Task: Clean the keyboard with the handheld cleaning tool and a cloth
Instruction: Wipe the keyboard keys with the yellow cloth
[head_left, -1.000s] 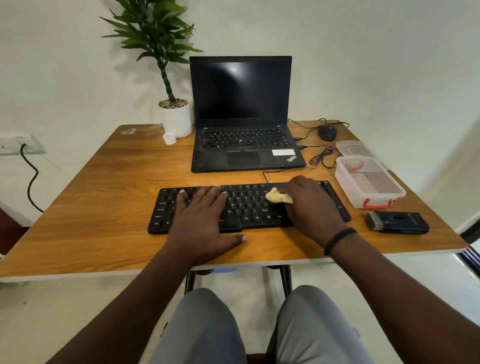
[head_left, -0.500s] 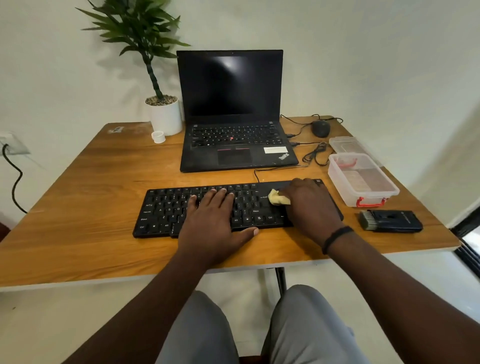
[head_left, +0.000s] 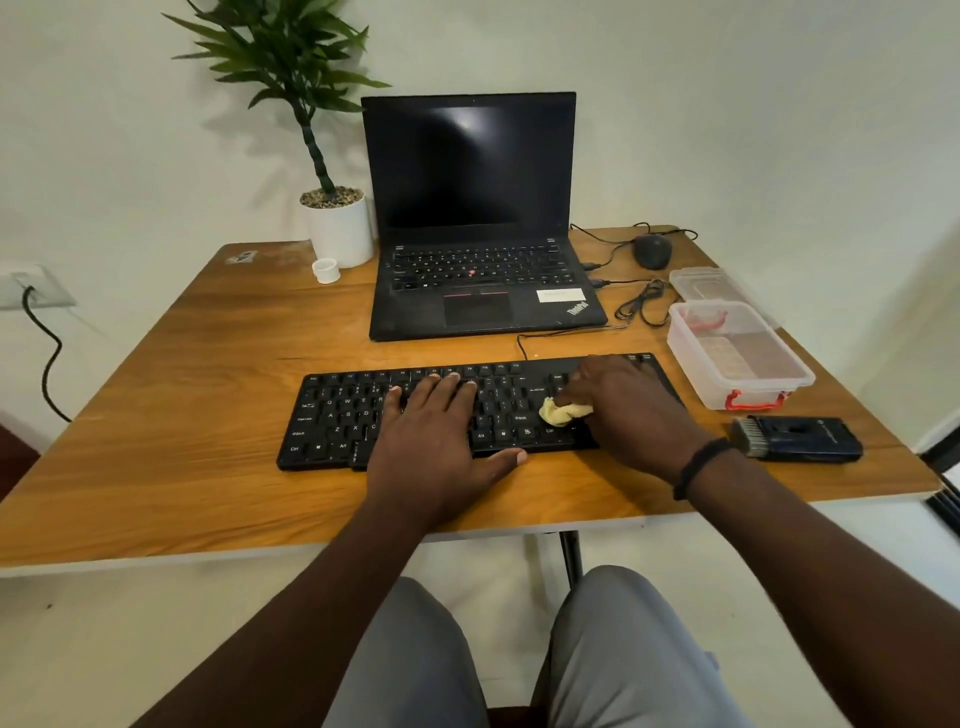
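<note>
While right hand (head_left: 631, 410) covers cloth (head_left: 563, 411) | keyboard (head_left: 353, 421) right end hidden

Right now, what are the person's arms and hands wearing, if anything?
Both forearms are bare, with no sleeves in view. The right hand has a thin black band around its wrist. The left hand wears nothing: no glove, ring or watch shows. Nails are short. Grey trousers cover the lap below.
</note>
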